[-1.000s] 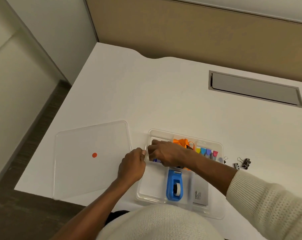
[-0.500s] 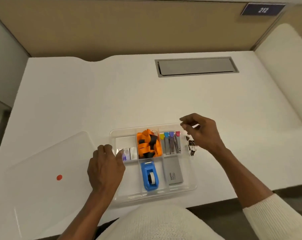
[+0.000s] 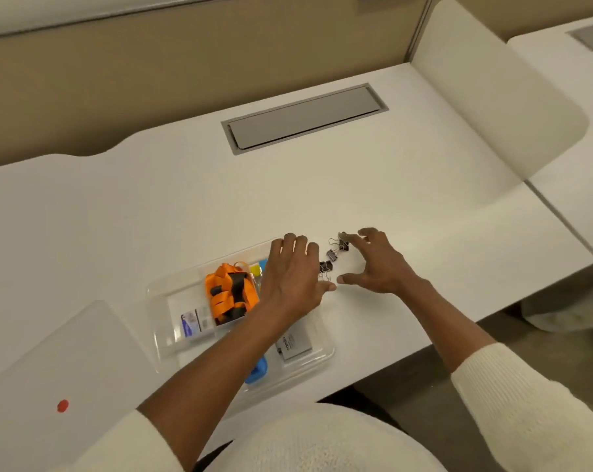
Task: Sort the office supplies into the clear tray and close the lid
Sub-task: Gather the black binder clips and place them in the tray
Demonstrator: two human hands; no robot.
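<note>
Both hands spread, no grip on anything: left hand (image 3: 293,281) over clear tray (image 3: 159,321), right hand (image 3: 378,264) flanking binder clips (image 3: 332,257) on counter (image 3: 186,206); probably three clips; rake together, drop in free compartment.
</note>
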